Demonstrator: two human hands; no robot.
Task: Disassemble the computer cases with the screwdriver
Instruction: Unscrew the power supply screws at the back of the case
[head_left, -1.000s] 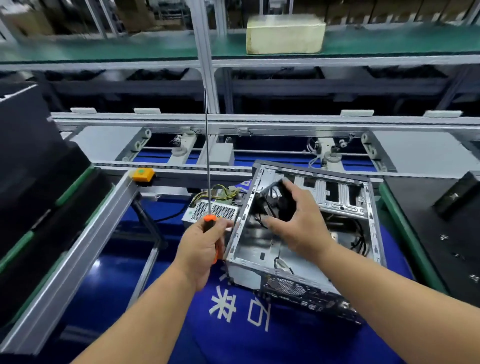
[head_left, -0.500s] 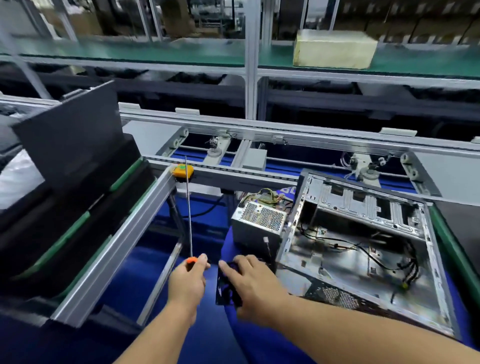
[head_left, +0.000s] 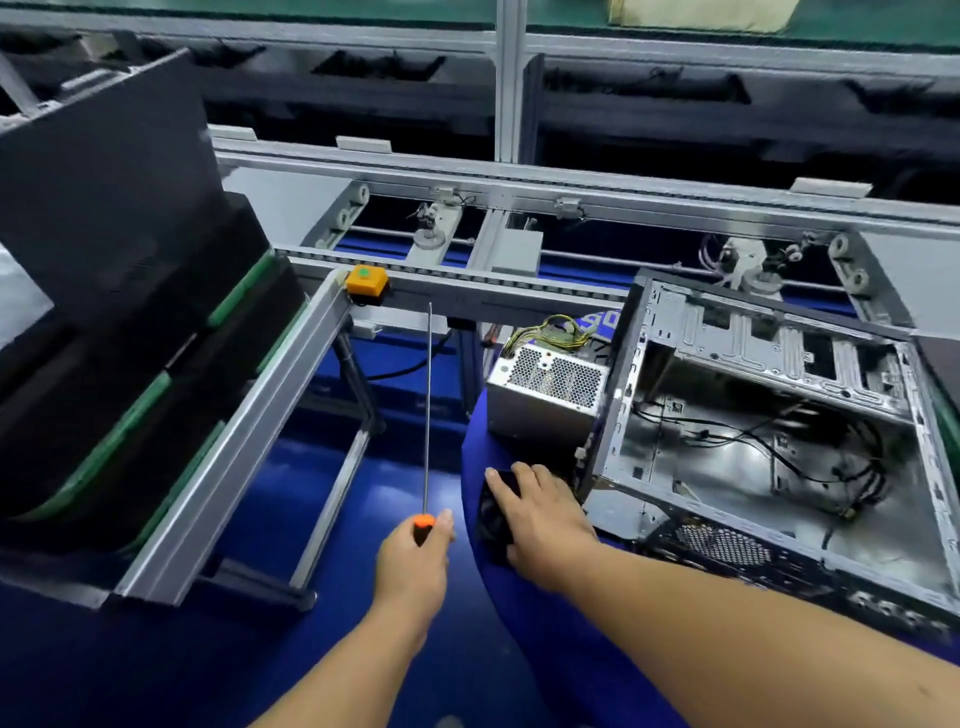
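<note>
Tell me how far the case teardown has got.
Done: the case lies open with no side panel, and the power supply sits outside it. In hand: the right hand rests on a black fan on the blue mat beside the case; the left hand grips the screwdriver, shaft upright. Left: black cables remain inside the case.
</note>
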